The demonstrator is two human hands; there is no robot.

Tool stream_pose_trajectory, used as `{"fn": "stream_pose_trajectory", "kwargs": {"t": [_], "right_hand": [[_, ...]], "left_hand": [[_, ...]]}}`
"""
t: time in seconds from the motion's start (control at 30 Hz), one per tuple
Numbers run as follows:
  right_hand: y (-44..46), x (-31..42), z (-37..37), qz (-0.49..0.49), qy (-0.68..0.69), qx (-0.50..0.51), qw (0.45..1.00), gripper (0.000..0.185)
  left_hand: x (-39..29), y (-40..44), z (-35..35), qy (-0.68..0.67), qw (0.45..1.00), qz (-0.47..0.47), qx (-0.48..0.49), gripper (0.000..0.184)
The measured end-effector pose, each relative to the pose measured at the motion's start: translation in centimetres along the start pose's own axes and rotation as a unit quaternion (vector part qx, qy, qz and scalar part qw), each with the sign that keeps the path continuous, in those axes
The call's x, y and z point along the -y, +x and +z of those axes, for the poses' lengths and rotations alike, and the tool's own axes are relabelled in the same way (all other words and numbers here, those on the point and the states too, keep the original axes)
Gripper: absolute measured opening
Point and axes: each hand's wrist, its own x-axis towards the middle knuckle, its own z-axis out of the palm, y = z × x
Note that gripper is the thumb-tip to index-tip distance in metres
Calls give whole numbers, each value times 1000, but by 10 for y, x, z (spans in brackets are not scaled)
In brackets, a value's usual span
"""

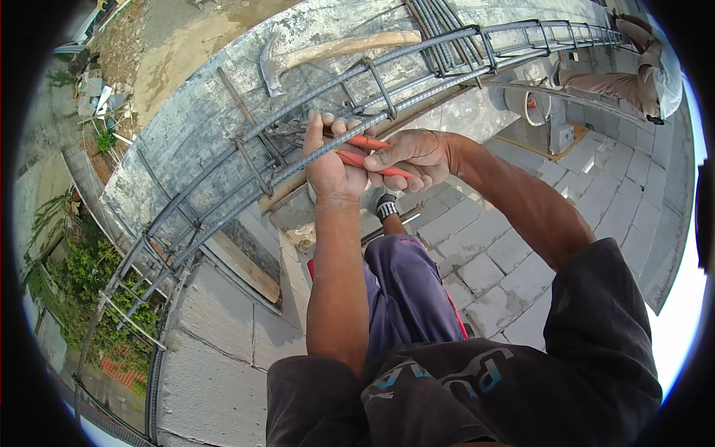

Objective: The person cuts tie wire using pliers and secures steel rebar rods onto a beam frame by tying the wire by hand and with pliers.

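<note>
My right hand is closed around the red-handled pliers, whose two handles are spread apart. The pliers' jaws are hidden behind my left hand and the bars. My left hand is palm up at the rebar cage, its fingers curled past the near bar, by the front of the pliers. Whatever those fingers pinch is too small or hidden to name. Bars joined by square stirrups form the long cage, which runs across the view. Beyond it a claw hammer with a wooden handle lies on the grey board.
A grey-stained formwork board stands behind the cage, with a drop to the ground beyond. Short bars are bundled at the top. At right are a bucket, another person and stacked pale blocks. A block wall is at left.
</note>
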Motion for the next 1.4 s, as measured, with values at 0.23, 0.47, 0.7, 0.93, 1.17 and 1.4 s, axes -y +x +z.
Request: {"fn": "stream_pose_trajectory", "kwargs": {"t": [0.23, 0.47, 0.7, 0.93, 1.17, 1.4], "right_hand": [[17, -79, 7, -28, 191, 24, 981, 73], [-29, -114, -10, -86, -196, -379, 900, 59], [-20, -27, 30, -146, -347, -297, 878, 63], [13, -32, 17, -162, -390, -223, 879, 42], [7, -31, 28, -155, -283, -203, 924, 26], [5, -35, 29, -197, -241, -163, 936, 28]], "left_hand": [[-8, -24, 7, 292, 932, -25, -212, 33], [-2, -38, 5, 517, 810, 43, -273, 58], [6, -31, -6, 351, 914, 54, -196, 46], [17, -20, -18, 281, 926, 138, -212, 31], [-1, -17, -16, 352, 912, 59, -203, 30], [-2, -17, -14, 384, 892, 71, -227, 31]]}}
